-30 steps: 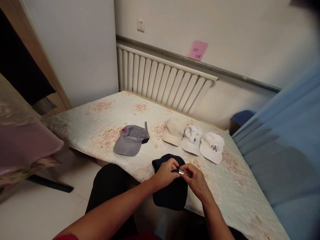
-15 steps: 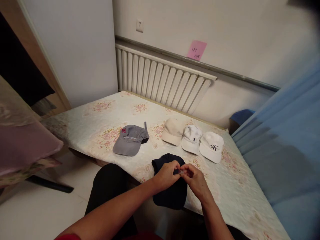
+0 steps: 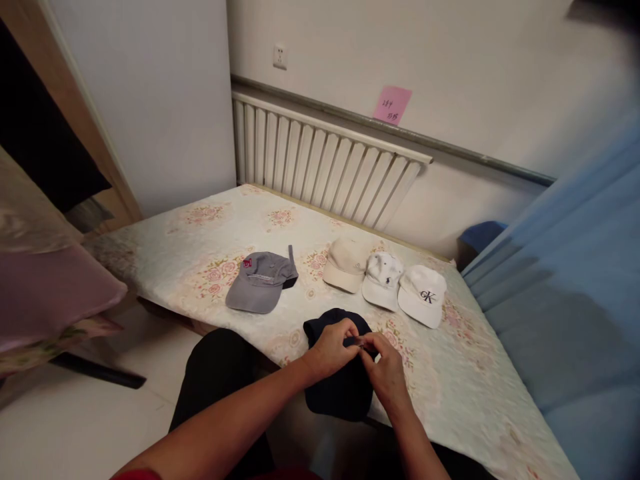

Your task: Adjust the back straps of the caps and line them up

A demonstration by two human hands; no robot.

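A dark navy cap (image 3: 340,393) lies at the near edge of a bed with a floral cover (image 3: 210,233). My left hand (image 3: 333,347) and my right hand (image 3: 383,363) meet over its back. Both pinch the cap's dark strap between closed fingertips. The small metal buckle that showed earlier is now hidden under my fingers. Farther back lie a grey cap (image 3: 260,283), a beige cap (image 3: 344,263), a white cap (image 3: 383,277) and a white cap with black letters (image 3: 425,293).
A white radiator (image 3: 320,160) runs along the wall behind the bed, with a pink note (image 3: 393,105) stuck above it. Blue fabric (image 3: 565,293) hangs at the right. A pinkish cushion (image 3: 45,293) sits at the left over pale floor.
My right hand has drawn in toward the left one and its fingers have closed over the metal buckle, which no longer shows. The caps have not moved.
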